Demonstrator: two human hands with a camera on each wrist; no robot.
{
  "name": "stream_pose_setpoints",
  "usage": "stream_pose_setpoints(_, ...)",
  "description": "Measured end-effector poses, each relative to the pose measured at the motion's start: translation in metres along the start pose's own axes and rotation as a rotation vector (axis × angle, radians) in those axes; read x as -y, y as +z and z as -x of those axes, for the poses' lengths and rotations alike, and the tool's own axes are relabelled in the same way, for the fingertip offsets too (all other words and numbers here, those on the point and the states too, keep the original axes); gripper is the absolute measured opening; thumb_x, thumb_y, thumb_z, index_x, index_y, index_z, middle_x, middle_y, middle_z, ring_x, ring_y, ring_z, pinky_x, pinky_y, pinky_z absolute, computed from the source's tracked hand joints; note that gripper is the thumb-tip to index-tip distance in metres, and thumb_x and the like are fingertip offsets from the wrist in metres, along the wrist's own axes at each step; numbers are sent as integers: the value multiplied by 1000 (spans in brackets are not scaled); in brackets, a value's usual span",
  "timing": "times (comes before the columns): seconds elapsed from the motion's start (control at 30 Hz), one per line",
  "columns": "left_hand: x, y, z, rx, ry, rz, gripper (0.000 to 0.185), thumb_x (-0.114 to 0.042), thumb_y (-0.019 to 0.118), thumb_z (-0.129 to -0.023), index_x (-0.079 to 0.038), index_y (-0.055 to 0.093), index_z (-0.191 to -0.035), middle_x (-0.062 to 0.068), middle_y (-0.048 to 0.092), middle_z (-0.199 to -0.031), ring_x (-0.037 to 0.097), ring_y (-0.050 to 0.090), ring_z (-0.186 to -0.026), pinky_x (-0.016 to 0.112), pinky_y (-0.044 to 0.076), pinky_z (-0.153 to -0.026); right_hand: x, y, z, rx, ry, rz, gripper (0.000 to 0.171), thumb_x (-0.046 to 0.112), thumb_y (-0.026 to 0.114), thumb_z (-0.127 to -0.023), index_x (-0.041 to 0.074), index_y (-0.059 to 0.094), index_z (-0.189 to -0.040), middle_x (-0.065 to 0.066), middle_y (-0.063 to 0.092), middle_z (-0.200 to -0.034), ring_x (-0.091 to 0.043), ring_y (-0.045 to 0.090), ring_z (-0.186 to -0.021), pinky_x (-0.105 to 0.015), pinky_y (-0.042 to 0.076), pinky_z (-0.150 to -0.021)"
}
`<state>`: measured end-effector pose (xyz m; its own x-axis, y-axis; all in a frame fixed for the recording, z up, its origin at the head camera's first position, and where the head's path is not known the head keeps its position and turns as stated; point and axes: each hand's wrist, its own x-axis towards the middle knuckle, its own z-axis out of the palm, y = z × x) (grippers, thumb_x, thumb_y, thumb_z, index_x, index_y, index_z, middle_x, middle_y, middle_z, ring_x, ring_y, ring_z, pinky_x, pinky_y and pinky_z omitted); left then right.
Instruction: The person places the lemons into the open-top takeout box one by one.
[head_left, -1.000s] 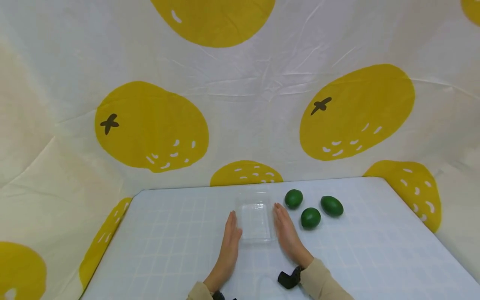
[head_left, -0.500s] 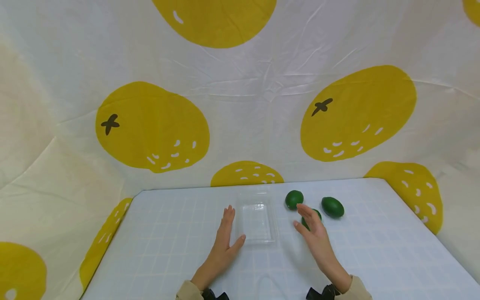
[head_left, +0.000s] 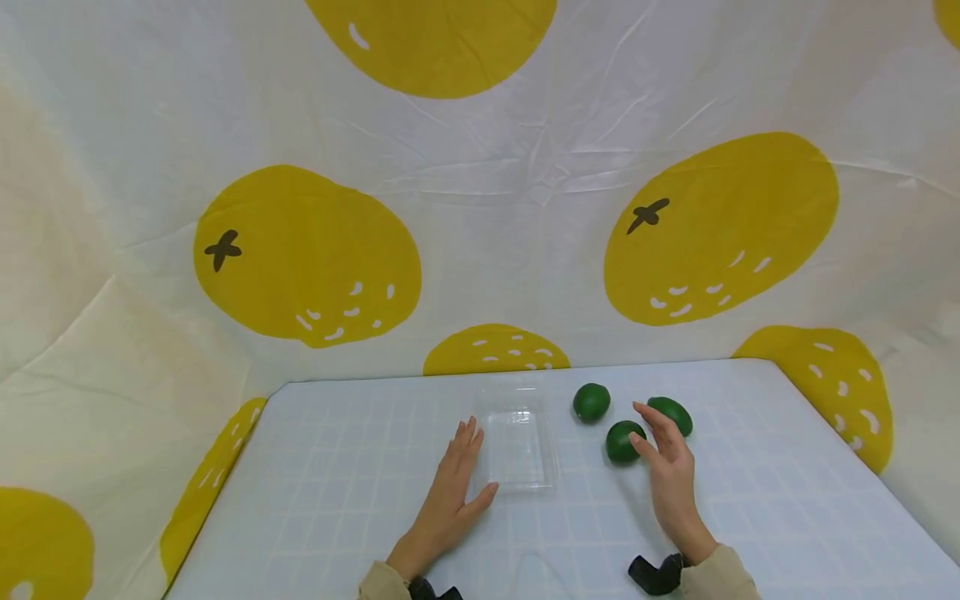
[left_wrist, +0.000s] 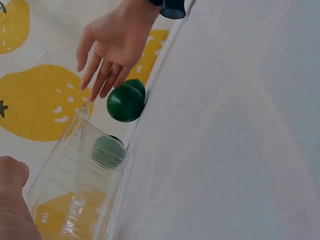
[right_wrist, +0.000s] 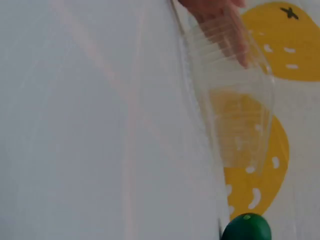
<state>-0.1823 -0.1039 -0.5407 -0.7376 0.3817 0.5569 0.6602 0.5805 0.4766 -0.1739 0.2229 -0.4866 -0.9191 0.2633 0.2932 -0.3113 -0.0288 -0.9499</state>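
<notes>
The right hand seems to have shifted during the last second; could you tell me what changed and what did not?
The right hand left the clear plastic container and moved right to the nearest green lime, fingers spread over it, not gripping. The left hand stayed flat beside the container's left edge, thumb now spread under its near corner. The container and all three limes kept their places.

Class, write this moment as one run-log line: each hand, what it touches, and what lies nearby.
left hand: rests beside clear tray | right hand: open, at nearest lime | other limes: on table
</notes>
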Motion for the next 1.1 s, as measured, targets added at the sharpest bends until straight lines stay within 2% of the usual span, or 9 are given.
stream_pose_setpoints(0.23,0,-1,1,20,2,-5,73,-34,60,-97,-3,28,-155,16,21,-163,37,17,-149,63,26,-112,-19,-9,-2,-5,-10,14,46,-1,58,-97,-6,46,-142,-16,47,-146,-14,40,-136,-27,28,-115)
stream_pose_setpoints(0.33,0,-1,1,27,2,-6,75,-35,61,-97,-2,28,-155,15,21,-163,37,17,-149,59,24,-115,-30,-14,-2,35,-52,129,50,-2,61,-95,-5,45,-143,-19,45,-147,-9,39,-136,-20,29,-112)
stream_pose_setpoints(0.47,0,-1,1,28,6,-6,76,-36,62,-96,0,28,-154,17,21,-163,36,18,-149,53,23,-118,-40,-18,-1,102,-83,311,57,4,66,-94,-1,42,-146,-18,41,-149,-1,36,-133,-8,28,-105)
stream_pose_setpoints(0.57,0,-1,0,22,13,-11,76,-36,62,-96,0,29,-154,19,22,-162,37,19,-149,54,24,-117,-43,-18,1,142,-67,366,62,9,69,-93,2,41,-147,-17,38,-151,1,34,-133,-5,28,-101)
stream_pose_setpoints(0.67,0,-1,0,18,18,-16,76,-36,62,-96,0,29,-154,19,23,-161,38,20,-148,54,24,-117,-45,-19,1,154,-69,408,65,10,73,-90,3,42,-146,-17,38,-151,-2,33,-133,-4,29,-99)
stream_pose_setpoints(0.83,0,-2,0,24,13,-14,76,-37,61,-97,0,29,-154,18,22,-162,38,20,-148,47,20,-120,-47,-18,1,140,-37,471,70,7,78,-84,5,44,-145,-16,40,-150,-18,40,-131,-2,30,-96)
stream_pose_setpoints(1.1,0,-2,1,24,10,-14,76,-36,62,-97,1,29,-154,18,22,-162,37,19,-149,52,22,-118,-45,-15,1,140,-26,499,74,6,82,-80,6,45,-143,-17,44,-146,-34,46,-130,0,30,-95)
